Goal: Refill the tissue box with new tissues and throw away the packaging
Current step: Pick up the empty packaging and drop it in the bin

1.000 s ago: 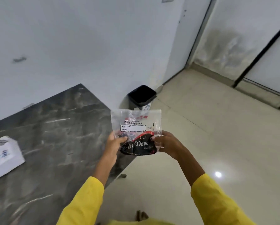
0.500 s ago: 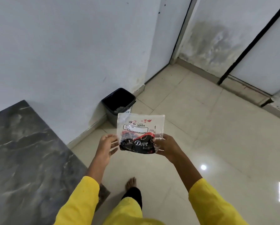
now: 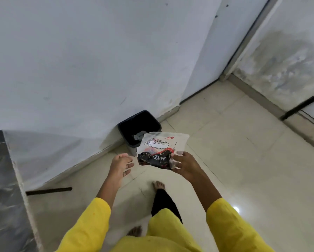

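Packaging, a clear tissue wrapper with a dark Dove wrapper inside, hangs pinched in the right hand near the black bin. Left hand spread, just beside it, touching nothing.

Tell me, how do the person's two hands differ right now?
The right hand pinches the clear tissue wrapper by its lower right edge; the left hand holds nothing, and a gap separates it from the wrapper. The left hand's fingers are spread loosely, while the right hand's are closed on the plastic. Both hands reach forward from yellow sleeves toward the black bin.
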